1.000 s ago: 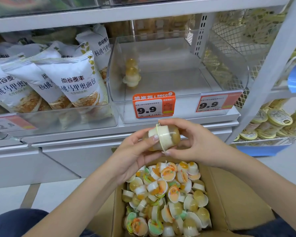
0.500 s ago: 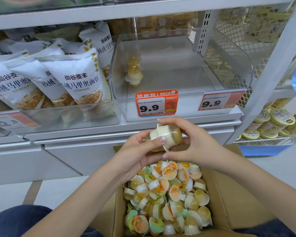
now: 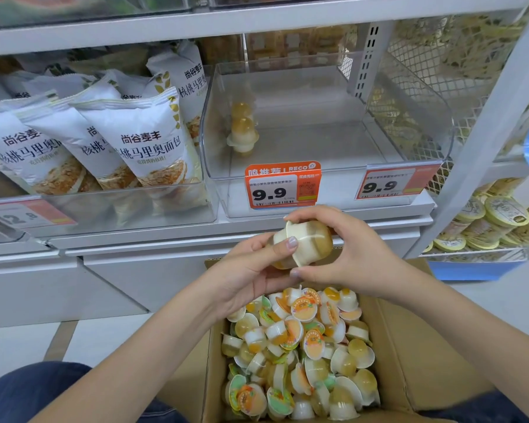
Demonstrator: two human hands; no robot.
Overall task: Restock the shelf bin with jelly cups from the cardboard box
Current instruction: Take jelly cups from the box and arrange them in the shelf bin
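Both hands had barely shifted from a moment before, the pair of cups lifted only slightly nearer the shelf, so I judged the placing not yet begun. Behind stood the white metal shelving [image 3: 318,222], then the clear plastic shelf bin [image 3: 409,123], holding just one stacked pair of amber jelly cups [image 3: 242,134] at its left. Below, the brown cardboard box [image 3: 434,346] was heaped with loose jelly cups [image 3: 300,346]. The left hand [image 3: 248,270] and right hand [image 3: 348,251] curled around two jelly cups pressed lid to lid [image 3: 303,242].

cardboard box [image 3: 434,361] cut by bottom edge, price tag [image 3: 283,186] small print unreadable
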